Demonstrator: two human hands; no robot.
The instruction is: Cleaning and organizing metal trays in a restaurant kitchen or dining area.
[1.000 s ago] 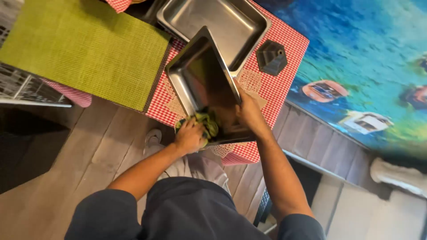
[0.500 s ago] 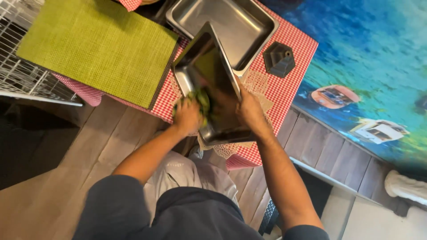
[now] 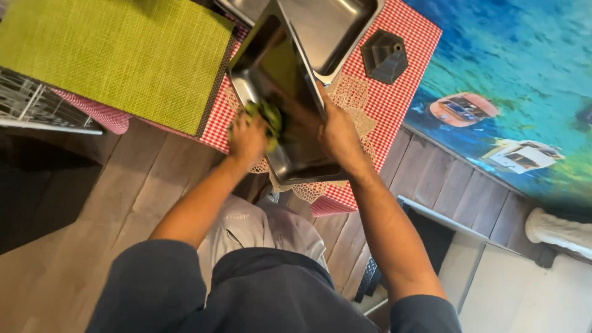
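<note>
A shiny steel baking tray (image 3: 290,80) is held tilted over the near edge of a red-checked table (image 3: 394,105). My right hand (image 3: 336,135) grips the tray's right rim. My left hand (image 3: 246,139) presses a green cloth (image 3: 268,117) against the tray's inner surface near its left wall. A second steel tray (image 3: 333,28) lies flat on the table just behind the tilted one.
A green woven placemat (image 3: 117,52) covers the table's left part. A dark hexagonal object (image 3: 384,57) sits on the cloth at the right. A white wire rack (image 3: 31,105) is at the far left. Wooden floor lies below, and a blue painted surface (image 3: 518,74) lies right.
My left hand with the green cloth has moved up the tray from its lower end toward its middle. My right hand keeps its hold on the rim.
</note>
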